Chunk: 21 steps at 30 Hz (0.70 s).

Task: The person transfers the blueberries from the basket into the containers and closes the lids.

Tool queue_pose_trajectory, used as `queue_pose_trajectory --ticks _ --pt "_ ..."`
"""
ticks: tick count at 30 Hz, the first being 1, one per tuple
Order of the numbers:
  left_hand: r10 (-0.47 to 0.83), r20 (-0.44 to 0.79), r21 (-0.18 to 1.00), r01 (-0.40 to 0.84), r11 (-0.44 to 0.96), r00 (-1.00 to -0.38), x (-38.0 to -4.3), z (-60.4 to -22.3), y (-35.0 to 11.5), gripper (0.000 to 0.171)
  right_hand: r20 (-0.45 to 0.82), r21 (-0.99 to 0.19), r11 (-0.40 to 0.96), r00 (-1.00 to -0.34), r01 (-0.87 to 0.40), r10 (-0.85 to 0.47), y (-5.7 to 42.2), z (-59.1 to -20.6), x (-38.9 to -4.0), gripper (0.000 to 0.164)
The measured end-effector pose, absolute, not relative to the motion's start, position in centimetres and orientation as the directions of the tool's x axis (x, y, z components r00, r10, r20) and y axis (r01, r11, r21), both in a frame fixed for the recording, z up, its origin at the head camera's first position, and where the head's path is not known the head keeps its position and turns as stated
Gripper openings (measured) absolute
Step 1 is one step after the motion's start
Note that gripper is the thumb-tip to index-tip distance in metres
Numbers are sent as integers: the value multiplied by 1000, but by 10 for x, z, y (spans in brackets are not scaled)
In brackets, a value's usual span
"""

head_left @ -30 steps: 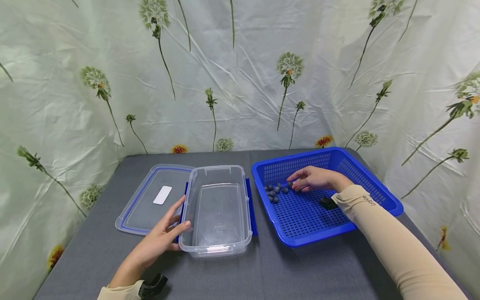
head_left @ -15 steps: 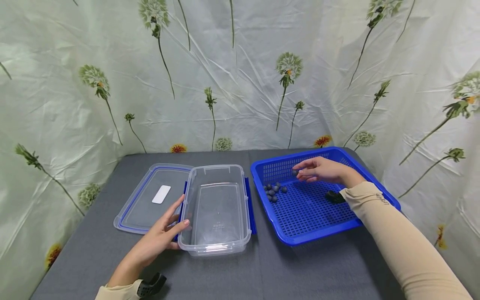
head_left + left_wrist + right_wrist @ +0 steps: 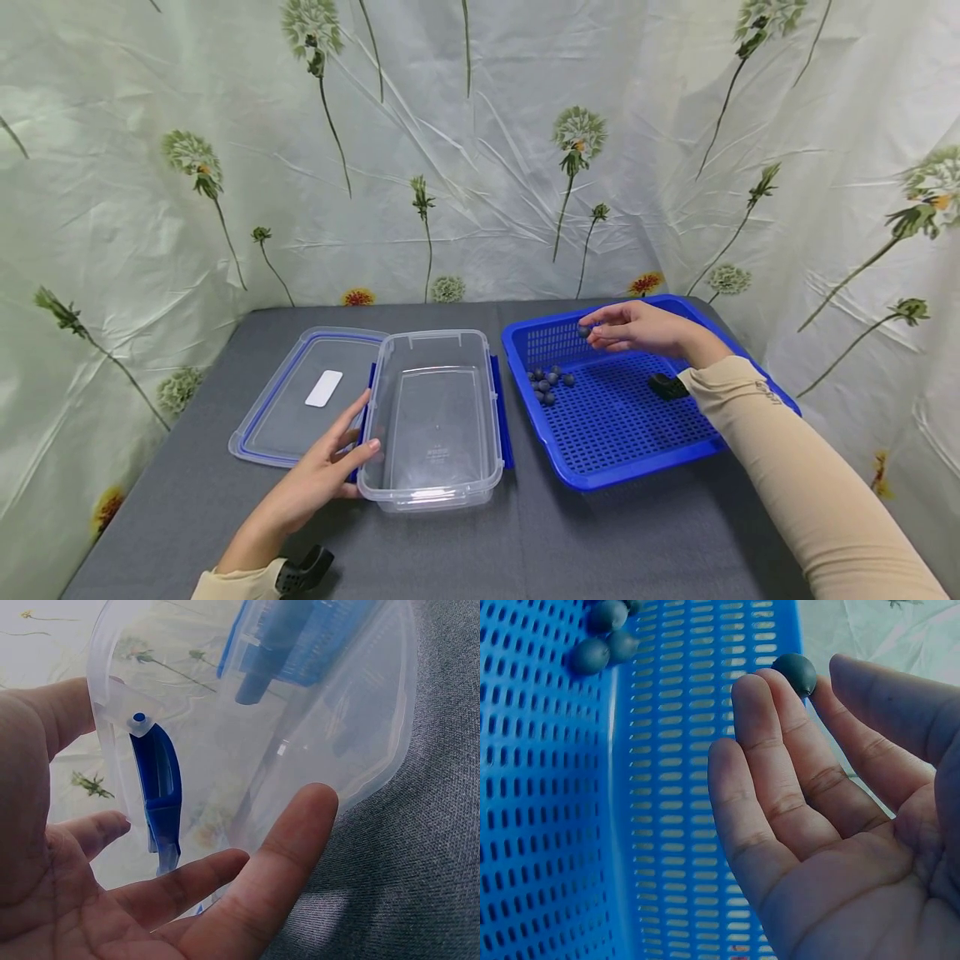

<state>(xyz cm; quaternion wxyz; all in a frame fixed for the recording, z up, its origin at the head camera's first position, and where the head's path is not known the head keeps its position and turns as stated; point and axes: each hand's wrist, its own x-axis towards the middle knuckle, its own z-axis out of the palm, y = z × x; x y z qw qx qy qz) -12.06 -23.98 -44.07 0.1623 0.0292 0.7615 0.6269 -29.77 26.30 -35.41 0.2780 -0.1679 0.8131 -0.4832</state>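
In the head view my right hand [image 3: 637,327] is raised over the blue plastic basket [image 3: 570,482], pinching one blueberry [image 3: 584,332] at its fingertips. The right wrist view shows this round dark berry [image 3: 795,673] beyond the fingers. Several blueberries [image 3: 551,377] lie grouped on the basket's left floor. My left hand [image 3: 318,475] rests against the left side of a clear plastic food container [image 3: 438,417], its fingers spread and mostly straight. In the left wrist view, a fingertip meets the rim near a blue latch [image 3: 159,787]. The container stands lidless and no contents show.
A clear lid [image 3: 277,425] with a blue seal and a white label [image 3: 324,389] lies flat on the grey tablecloth [image 3: 435,558], left of the container and partly behind it. A dandelion-print curtain [image 3: 480,167] hangs behind the table.
My right hand has lifted from the basket floor with a blueberry in its fingertips, rising toward the back rim. The left hand and the container have stayed in place.
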Motion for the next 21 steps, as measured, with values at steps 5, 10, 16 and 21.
queue_pose_trajectory --ticks 5,10,16,21 --pt "244 -207 964 -155 215 -947 -121 -441 -240 77 -266 -882 469 -780 -39 -567 254 -349 -297 48" --pt "246 -204 966 -154 210 -947 -121 -442 -240 77 -248 -884 462 -771 -67 -586 244 -343 -299 47" --pt "257 -196 970 -148 193 -946 -121 -444 -242 77 -229 -890 449 -776 -77 -587 232 -338 -302 46" --pt "253 -200 969 -153 195 -946 -121 -445 -242 77 -208 -900 427 -767 -94 -607 220 -337 -304 46"
